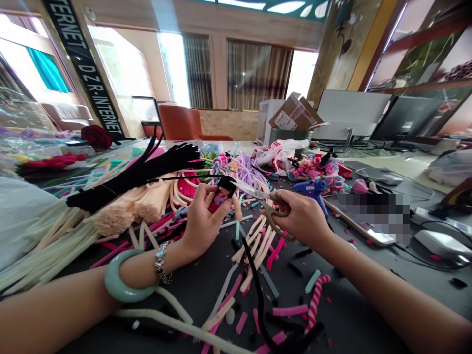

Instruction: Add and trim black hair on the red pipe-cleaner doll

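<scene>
My left hand (pixel 204 216) is closed around a small pipe-cleaner doll (pixel 220 199) with a black top, a red and purple body and peach limbs. Scissors (pixel 254 191) with olive handles are in my right hand (pixel 300 216), its fingers through the loops. Their blades point left and reach the doll's black top. A long black pipe cleaner (pixel 184 177) runs leftward from that spot. Whether the blades touch it, I cannot tell. Part of the doll is hidden by my left fingers.
Bundles of black (pixel 136 174) and peach pipe cleaners (pixel 125 211) lie left. A blue glue gun (pixel 311 187) stands right of the scissors, near a tablet-like device (pixel 361 226). Cut pieces, including a pink striped twist (pixel 317 302), litter the dark table (pixel 354 305). Monitors (pixel 350 115) stand behind.
</scene>
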Demonstrator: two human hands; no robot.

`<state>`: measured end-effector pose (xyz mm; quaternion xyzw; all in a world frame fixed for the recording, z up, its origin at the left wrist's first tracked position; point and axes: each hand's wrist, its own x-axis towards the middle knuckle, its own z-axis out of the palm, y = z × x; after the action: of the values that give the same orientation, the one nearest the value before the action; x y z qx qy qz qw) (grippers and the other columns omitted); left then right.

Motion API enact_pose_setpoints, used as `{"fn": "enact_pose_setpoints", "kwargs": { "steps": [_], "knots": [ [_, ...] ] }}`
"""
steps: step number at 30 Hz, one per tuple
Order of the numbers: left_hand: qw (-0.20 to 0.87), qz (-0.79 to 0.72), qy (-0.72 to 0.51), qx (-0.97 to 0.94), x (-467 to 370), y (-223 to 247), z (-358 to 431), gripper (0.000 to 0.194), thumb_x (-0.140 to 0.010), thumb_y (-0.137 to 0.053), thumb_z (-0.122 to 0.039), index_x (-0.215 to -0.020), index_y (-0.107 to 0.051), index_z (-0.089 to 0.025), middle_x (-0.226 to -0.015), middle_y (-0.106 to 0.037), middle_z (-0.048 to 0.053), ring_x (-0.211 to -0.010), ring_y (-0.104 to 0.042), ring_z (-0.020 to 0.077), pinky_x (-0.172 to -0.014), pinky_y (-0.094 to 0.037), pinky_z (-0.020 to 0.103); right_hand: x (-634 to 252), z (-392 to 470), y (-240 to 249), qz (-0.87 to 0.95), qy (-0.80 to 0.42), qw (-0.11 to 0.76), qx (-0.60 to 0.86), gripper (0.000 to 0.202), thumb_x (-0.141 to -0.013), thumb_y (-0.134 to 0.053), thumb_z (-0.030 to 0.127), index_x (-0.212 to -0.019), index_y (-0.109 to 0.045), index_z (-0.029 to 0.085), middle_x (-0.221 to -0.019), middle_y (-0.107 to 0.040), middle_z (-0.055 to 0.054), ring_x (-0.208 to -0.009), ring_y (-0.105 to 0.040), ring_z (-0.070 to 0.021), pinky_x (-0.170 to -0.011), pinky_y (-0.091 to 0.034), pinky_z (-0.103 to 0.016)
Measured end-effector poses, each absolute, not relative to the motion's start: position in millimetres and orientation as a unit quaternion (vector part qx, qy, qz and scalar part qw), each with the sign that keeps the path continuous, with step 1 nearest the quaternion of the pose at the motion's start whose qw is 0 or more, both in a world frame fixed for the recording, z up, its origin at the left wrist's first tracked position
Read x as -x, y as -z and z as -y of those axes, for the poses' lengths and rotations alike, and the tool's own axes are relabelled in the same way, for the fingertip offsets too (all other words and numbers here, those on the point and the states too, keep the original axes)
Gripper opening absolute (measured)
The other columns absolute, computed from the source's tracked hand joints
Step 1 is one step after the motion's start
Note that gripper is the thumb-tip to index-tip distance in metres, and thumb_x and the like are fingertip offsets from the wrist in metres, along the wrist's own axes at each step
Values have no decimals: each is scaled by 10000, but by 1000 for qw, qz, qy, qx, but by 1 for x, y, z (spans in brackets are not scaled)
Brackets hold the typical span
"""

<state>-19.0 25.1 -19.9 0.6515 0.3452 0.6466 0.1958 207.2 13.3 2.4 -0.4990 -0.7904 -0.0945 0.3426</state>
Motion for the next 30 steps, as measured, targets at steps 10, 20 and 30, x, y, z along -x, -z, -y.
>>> {"fn": "enact_pose_setpoints", "kwargs": {
  "steps": [10,20,30],
  "knots": [
    [168,-327,-656,-658,20,21,-26,234,-782,-660,-202,-942,-490,-194,-936,-517,17,-953,-593,162,-931,-499,363,-204,-10,-5,796,41,350,492,216,-726,-628,319,-627,-485,192,-563,-460,47,-540,-381,-97,-547,-275,-234],
    [130,-337,-652,-666,22,20,-28,216,-793,-649,-222,-944,-495,-200,-920,-512,13,-950,-588,163,-913,-492,344,-204,-6,-11,801,-42,354,481,338,-741,-638,413,-569,-462,181,-515,-373,59,-527,-295,-83,-513,-258,-219],
    [62,-366,-634,-678,26,21,-28,219,-797,-644,-229,-960,-501,-195,-909,-506,11,-913,-555,163,-910,-469,346,-204,-5,-12,797,50,329,504,215,-731,-603,306,-600,-475,191,-532,-447,45,-523,-367,-94,-530,-244,-238]
  ]
}}
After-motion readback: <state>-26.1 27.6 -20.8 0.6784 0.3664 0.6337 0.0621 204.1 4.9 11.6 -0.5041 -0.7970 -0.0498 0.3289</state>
